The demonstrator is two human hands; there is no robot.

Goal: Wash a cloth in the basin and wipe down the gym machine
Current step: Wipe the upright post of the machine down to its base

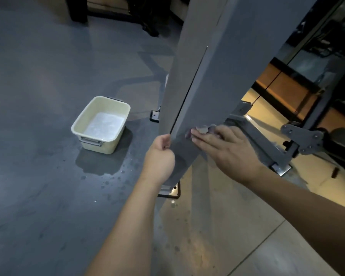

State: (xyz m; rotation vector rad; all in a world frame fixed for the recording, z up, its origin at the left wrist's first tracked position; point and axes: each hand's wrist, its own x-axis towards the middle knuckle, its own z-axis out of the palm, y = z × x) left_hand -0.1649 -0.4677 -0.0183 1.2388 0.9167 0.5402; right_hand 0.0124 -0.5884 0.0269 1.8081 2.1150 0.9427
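On the lower part of the grey upright panel of the gym machine (223, 76), the right hand (225, 148) lies flat, fingers stretched out and pressing a small crumpled cloth (204, 130) against the metal; the cloth shows only as a purplish bunch at the fingertips, pinned under the palm rather than clenched. The left hand (159, 156) has its grip curled closed around the panel's near edge, thumb and fingers pinching the thin rim just left of the right hand. Both forearms are bare. To the left, well apart from the hands, the cream basin (101, 124) stands on the dark grey floor (38, 96), holding pale, cloudy water, with a handle on its near side. Water drops and a wet patch darken the floor around the basin's near corner. Bolted foot plates of the machine rest on the floor below the panel, and to the right a lighter tiled floor glows under warm light, with dark frame parts beyond.
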